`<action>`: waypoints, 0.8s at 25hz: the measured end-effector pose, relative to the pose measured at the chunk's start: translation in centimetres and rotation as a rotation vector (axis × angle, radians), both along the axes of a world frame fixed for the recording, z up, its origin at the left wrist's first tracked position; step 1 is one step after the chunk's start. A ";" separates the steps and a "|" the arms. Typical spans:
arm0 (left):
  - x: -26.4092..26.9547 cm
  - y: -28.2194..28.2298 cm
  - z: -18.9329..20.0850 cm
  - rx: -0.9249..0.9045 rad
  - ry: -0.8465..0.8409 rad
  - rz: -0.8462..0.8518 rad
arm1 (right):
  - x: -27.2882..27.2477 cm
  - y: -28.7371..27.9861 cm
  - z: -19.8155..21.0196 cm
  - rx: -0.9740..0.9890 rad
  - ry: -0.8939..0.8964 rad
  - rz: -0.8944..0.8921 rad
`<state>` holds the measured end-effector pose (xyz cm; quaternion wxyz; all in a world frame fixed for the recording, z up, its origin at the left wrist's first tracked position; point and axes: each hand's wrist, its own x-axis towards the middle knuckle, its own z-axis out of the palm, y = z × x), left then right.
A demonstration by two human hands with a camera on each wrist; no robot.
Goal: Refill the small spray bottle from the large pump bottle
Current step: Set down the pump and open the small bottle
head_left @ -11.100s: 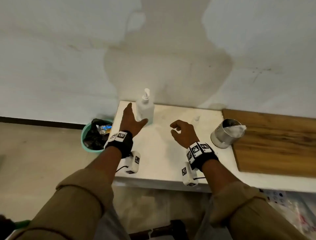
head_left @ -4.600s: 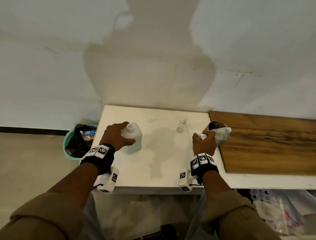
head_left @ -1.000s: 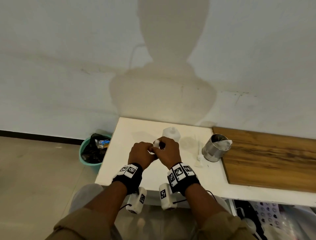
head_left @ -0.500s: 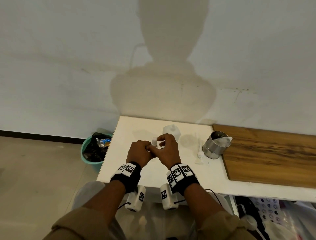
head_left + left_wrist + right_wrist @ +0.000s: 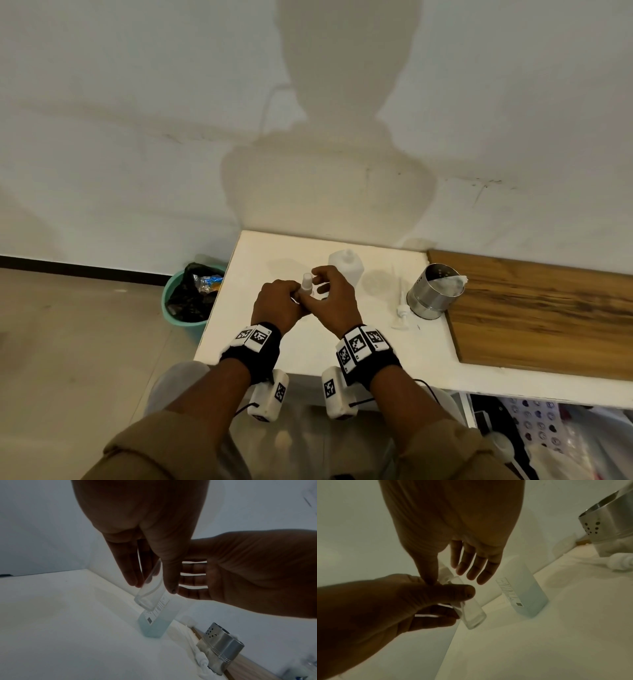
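Left hand (image 5: 276, 303): fingers and thumb curled round the small spray bottle (image 5: 149, 592), gripping its clear body; bottle held tilted above the table (image 5: 308, 346), base clear of the surface.
Right hand (image 5: 334, 298): thumb and forefinger pinching the bottle's white top (image 5: 307, 283); remaining fingers (image 5: 471, 566) extended loosely.
Large pump bottle (image 5: 346, 269): upright on the table at 12 o'clock from the hands, neck uncapped, bluish liquid in the lower part.
Pump head (image 5: 400, 308): lying on the table at 3 o'clock, just beside the steel cup (image 5: 432, 292).
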<state>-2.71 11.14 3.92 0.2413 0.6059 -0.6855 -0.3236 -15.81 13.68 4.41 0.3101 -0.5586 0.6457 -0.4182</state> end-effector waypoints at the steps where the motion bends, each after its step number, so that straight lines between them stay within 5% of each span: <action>1: -0.1 0.0 -0.1 0.001 0.003 -0.005 | 0.1 -0.1 -0.2 0.009 0.037 -0.034; 20: 0.4 -0.3 -1.7 0.020 -0.037 -0.037 | 0.3 -0.4 -0.9 -0.004 0.087 0.049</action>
